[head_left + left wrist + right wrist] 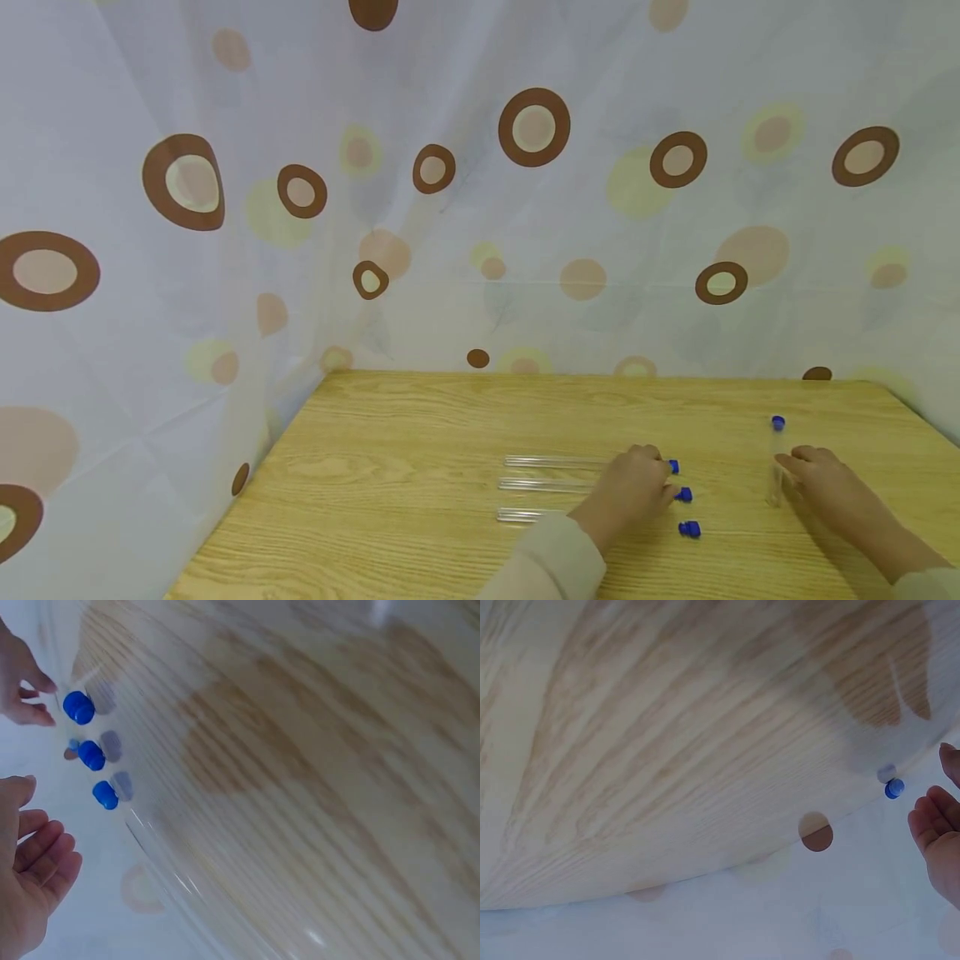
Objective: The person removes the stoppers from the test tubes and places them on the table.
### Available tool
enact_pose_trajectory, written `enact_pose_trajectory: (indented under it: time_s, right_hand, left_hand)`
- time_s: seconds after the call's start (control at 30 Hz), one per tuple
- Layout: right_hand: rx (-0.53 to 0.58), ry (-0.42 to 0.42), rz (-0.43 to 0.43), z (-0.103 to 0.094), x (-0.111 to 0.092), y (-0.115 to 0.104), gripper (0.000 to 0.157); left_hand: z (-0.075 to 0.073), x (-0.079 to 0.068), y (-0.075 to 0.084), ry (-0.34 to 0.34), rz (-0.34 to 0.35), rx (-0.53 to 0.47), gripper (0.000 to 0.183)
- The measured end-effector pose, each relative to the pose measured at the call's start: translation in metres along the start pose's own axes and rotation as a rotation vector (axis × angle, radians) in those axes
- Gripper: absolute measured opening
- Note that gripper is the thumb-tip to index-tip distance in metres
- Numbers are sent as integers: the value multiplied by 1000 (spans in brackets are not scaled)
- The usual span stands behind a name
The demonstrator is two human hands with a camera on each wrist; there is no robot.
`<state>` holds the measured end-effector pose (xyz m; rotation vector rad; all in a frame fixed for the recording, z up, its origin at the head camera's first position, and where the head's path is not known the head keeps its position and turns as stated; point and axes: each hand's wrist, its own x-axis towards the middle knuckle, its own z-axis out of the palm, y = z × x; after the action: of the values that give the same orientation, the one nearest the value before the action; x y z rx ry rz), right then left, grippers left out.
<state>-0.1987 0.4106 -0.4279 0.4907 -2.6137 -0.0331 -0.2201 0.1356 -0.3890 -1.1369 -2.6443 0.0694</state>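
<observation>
Three clear tubes with blue caps lie side by side on the wooden table, pointing left to right: a far tube (551, 461), a middle tube (543, 484) and a near tube (519, 516). My left hand (628, 492) hovers over their capped ends and hides part of them. In the left wrist view, its fingers (51, 862) are loosely bent, with nothing seen in them. Farther right is another clear tube (775, 492) with a blue cap (778, 422) at its far end. Beside it, my right hand (836, 493) has its fingertips at the tube's middle; thumb and fingers (937, 814) look apart. Contact is unclear.
The wood-grain table (375, 483) ends at the back against a pale curtain (450, 317) with brown and yellow circles. The curtain also hangs along the left side. Blue caps such as the nearest cap (690, 529) line up right of my left hand.
</observation>
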Motion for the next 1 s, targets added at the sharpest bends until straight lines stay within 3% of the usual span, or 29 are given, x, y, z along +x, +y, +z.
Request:
enact_pose_trajectory:
  time_s: [0.27,0.5,0.73,1.0]
  right_hand:
    - [25,-120,45,5,2,2,37]
    - [-15,-16,5,12,5,3,39]
    - [-7,-121,32,8,8,5,43]
    - [-28,-16,-52,13,7,5,40]
  left_hand:
    - [-5,3,17,-19,76,51,25]
    - [-4,7,30,-21,75,61,27]
    - [-5,11,43,-52,52,33,22]
    - [-3,14,53,-106,54,52,23]
